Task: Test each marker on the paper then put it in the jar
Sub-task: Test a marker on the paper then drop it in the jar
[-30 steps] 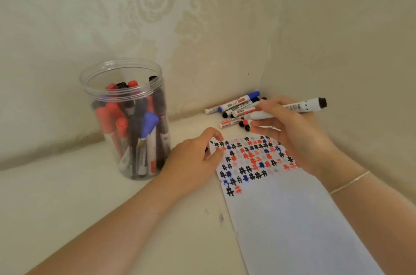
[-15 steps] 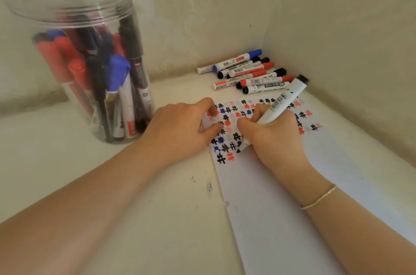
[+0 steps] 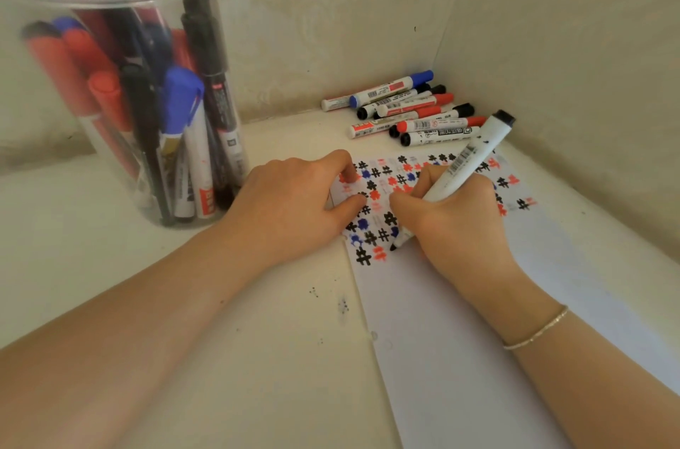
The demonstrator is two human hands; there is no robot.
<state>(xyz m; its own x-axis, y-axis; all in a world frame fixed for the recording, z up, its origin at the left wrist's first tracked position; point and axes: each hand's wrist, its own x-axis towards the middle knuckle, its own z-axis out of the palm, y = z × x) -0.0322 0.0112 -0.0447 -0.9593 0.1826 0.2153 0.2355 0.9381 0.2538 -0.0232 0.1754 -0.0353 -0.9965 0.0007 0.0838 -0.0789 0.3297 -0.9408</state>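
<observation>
My right hand (image 3: 456, 224) grips a white marker (image 3: 467, 161) with a black end, tip down on the paper (image 3: 478, 338) next to the lowest row of hash marks. The paper's top part is covered with black, red and blue hash marks. My left hand (image 3: 290, 202) holds the paper's upper left corner down, fingers curled, thumb and forefinger on the sheet; a cap in it cannot be seen. A clear plastic jar (image 3: 121, 88) at the left holds several red, blue and black markers. A pile of capped markers (image 3: 412, 110) lies in the far corner.
Two cream walls meet in a corner behind the marker pile. The work surface (image 3: 257, 356) is off-white with a few small ink specks near the paper's left edge. The jar stands close to my left forearm.
My right hand brought the marker down from above the pile and set its tip on the paper. The head moved nearer, so the jar looms larger. My left hand stayed on the paper's corner.
</observation>
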